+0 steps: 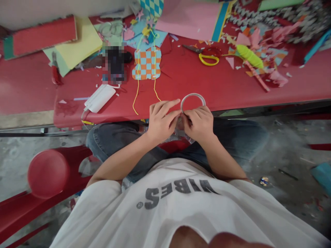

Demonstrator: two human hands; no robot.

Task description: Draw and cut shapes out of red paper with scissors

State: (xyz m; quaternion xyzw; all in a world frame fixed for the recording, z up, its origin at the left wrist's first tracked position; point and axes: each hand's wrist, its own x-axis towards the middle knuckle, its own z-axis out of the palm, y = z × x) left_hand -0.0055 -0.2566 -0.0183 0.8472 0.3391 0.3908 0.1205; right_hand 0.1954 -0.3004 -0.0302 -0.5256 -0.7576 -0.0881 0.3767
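My right hand point(199, 122) grips a roll of tape point(191, 95) at its lower edge, with the ring upright above the fingers. Close beside it, my left hand point(163, 119) has thumb and a finger pinched together by the roll's lower left edge, while another finger stretches out above. Whatever lies in that pinch is too small to make out. Both hands are over my lap at the front edge of the red table point(176, 77). Just beyond my left hand lies an orange and blue checked paper piece point(147, 64) with a yellow string point(135, 98) running across it.
Yellow-handled scissors point(209, 60) and a yellow yarn bundle point(249, 56) lie to the right among paper scraps. A white power bank point(100, 98) and a red-handled tool point(55, 73) are on the left. Pink paper point(191, 19) lies at the back. A red stool point(48, 173) stands lower left.
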